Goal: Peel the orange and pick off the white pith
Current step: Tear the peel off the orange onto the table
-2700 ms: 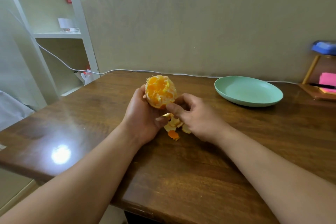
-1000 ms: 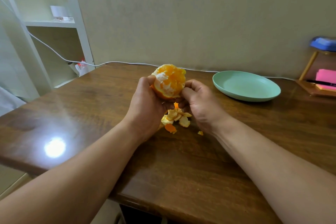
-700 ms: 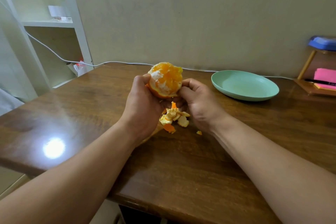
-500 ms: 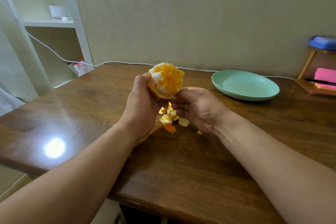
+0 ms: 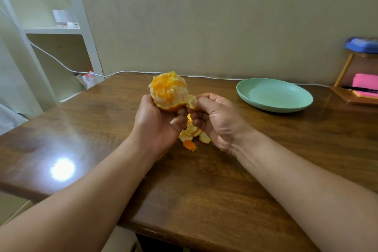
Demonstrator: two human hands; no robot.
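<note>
while the orange is part peeled

it is gripped by the left hand above the table's middle; its peel flap is pinched by the right hand, close alongside. the flap should be pulled low along the fruit, lest segments be torn.

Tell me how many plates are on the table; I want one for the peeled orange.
1. The green plate sits far right on the table, beyond the right hand. The table runs out of frame there, so another could be hidden.
</note>
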